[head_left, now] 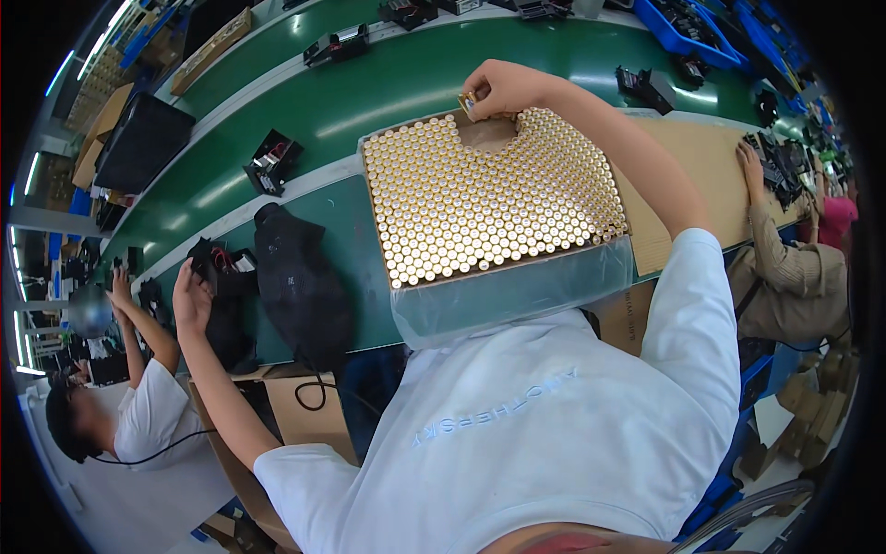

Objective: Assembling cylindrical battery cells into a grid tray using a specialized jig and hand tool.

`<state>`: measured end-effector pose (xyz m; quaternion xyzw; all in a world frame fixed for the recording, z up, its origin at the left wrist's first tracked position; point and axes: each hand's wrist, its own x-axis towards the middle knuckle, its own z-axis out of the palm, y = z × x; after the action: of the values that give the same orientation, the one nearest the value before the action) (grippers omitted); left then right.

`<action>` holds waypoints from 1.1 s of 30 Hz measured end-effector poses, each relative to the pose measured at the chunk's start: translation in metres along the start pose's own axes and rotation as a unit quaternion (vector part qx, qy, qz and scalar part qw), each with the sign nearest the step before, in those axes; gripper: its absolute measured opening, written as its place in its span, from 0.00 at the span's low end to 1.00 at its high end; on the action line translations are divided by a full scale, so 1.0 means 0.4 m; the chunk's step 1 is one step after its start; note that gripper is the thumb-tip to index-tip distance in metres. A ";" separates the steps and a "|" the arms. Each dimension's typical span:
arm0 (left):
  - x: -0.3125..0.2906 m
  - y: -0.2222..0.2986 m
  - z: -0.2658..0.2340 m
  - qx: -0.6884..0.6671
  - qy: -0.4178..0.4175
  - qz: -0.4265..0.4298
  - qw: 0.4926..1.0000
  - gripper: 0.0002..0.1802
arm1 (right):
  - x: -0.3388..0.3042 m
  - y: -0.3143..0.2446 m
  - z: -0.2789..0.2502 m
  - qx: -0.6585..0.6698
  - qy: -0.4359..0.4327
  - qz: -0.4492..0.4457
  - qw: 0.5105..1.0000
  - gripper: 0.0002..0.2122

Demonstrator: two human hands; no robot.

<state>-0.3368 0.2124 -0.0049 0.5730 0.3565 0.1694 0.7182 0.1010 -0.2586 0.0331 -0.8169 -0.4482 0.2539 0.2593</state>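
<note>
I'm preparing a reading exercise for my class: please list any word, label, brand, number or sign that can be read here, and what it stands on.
Wording isn't copied out here; only its place is given.
White shirt: one slanting line of pale blue letters, large enough to read.
Black cover: a small pale mark, too small to read.
Brown carton: dark print, too small to read.
Cells: no readable text.

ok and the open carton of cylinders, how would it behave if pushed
Probably heavy for its size: the carton is densely packed with metal-ended cylinders. Those bordering the bare gap may tip, having no neighbours on that side. The clear plastic liner would likely crumple, hanging loosely at the near edge.
</note>
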 end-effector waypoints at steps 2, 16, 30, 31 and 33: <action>-0.016 0.008 0.022 0.089 -0.028 0.025 0.995 0.24 | -0.007 0.011 -0.010 0.034 0.028 0.010 0.999 0.06; -0.034 0.125 0.096 0.276 -0.144 -0.101 0.945 0.31 | -0.063 -0.006 -0.011 0.043 -0.057 0.001 0.997 0.09; -0.063 0.112 0.123 0.641 -0.153 0.047 0.751 0.28 | -0.083 -0.009 0.013 0.097 -0.105 -0.002 0.990 0.11; -0.064 0.113 0.116 0.665 -0.123 0.062 0.734 0.26 | -0.085 -0.005 0.012 0.096 -0.103 -0.006 0.990 0.11; -0.067 0.115 0.101 0.709 -0.064 0.091 0.697 0.23 | -0.087 0.002 0.011 0.097 -0.098 -0.015 0.990 0.10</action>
<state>-0.3189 0.1796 0.0507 0.9515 0.2703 -0.1059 0.1017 0.0822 -0.2880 0.0356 -0.7526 -0.4569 0.3708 0.2956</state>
